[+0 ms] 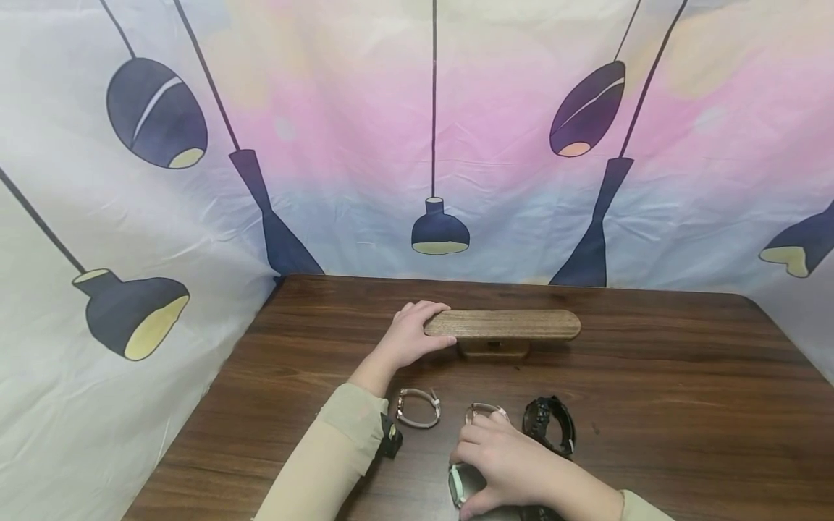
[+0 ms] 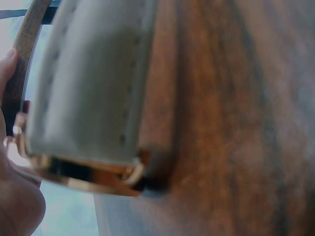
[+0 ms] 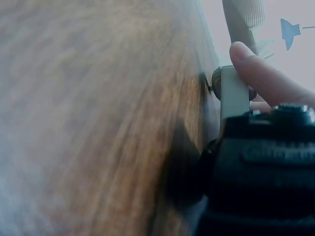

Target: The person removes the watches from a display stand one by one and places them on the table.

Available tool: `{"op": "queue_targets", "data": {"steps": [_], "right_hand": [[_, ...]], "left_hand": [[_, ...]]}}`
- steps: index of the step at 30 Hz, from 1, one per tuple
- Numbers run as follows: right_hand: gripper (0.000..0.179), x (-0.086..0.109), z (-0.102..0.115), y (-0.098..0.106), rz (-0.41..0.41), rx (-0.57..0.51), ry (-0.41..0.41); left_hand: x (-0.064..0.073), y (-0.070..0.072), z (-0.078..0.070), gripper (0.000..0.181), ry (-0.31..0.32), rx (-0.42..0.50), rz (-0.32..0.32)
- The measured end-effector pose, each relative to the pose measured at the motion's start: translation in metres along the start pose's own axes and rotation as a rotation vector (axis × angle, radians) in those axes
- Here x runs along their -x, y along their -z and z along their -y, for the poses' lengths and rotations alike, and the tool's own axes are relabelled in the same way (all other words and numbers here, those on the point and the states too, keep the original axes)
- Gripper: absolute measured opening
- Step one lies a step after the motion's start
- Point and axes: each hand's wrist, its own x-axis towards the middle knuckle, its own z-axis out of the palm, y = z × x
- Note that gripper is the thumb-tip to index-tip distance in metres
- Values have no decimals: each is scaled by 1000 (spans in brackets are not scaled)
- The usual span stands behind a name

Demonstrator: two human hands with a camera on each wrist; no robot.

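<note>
My left hand [image 1: 417, 334] grips the left end of a wooden display stand [image 1: 515, 324], thumb in front and fingers behind. The stand has a long rounded bar on a short base. My right hand [image 1: 502, 459] holds a watch with a pale green case [image 1: 456, 483] between thumb and fingers, low over the table. Part of that watch is hidden by the hand; its pale band [image 3: 234, 93] appears in the right wrist view. Just beyond the right fingers stands a slim light-strapped watch [image 1: 482, 409], partly covered.
A grey-strapped, rose-gold watch [image 1: 418, 425] stands by my left wrist. To the right of my right hand is a black watch [image 1: 550, 423], with another black item [image 1: 537, 514] under the forearm. Behind the brown wooden table [image 1: 684, 376] hangs a lamp-patterned cloth [image 1: 365, 145].
</note>
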Motion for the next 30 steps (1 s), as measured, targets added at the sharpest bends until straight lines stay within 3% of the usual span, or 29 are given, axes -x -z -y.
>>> {"op": "queue_targets", "data": {"steps": [30], "right_hand": [[45,2,1,4,-2,-60,-55]], "left_hand": [[0,0,0,61,-1,-7,-3]]}}
